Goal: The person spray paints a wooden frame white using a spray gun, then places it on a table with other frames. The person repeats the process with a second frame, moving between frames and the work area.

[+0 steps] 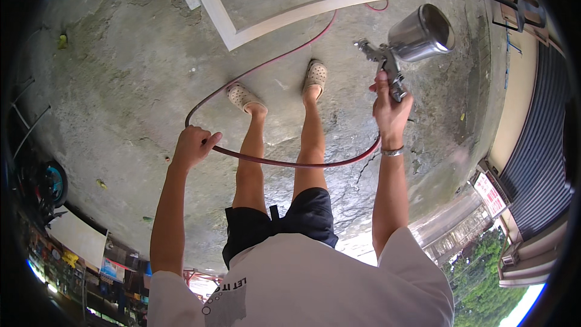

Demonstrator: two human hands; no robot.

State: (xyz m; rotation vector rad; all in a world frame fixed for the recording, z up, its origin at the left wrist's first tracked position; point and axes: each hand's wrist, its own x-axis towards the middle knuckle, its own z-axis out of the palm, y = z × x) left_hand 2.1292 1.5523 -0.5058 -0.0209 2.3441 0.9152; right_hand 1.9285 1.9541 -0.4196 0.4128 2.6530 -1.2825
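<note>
My right hand (391, 112) is closed around the handle of a metal spray gun (392, 66), held out to the right above the floor. A shiny silver cup (422, 32) sits on the gun, tilted toward the right. From the right hand a dark red air hose (290, 163) sags in a curve across my legs. My left hand (196, 145) grips that hose in a closed fist. Past the left fist, the hose bends away over the concrete and passes under a pale wooden frame (308, 17) at the top.
Concrete floor (133, 97) with cracks and rough patches surrounds my feet in beige clogs (242, 97). A motorbike wheel (56, 183) and cluttered shelves stand at left. On the right are a dark stool (520, 12), a ribbed roller shutter (541, 139) and a sign board (489, 194).
</note>
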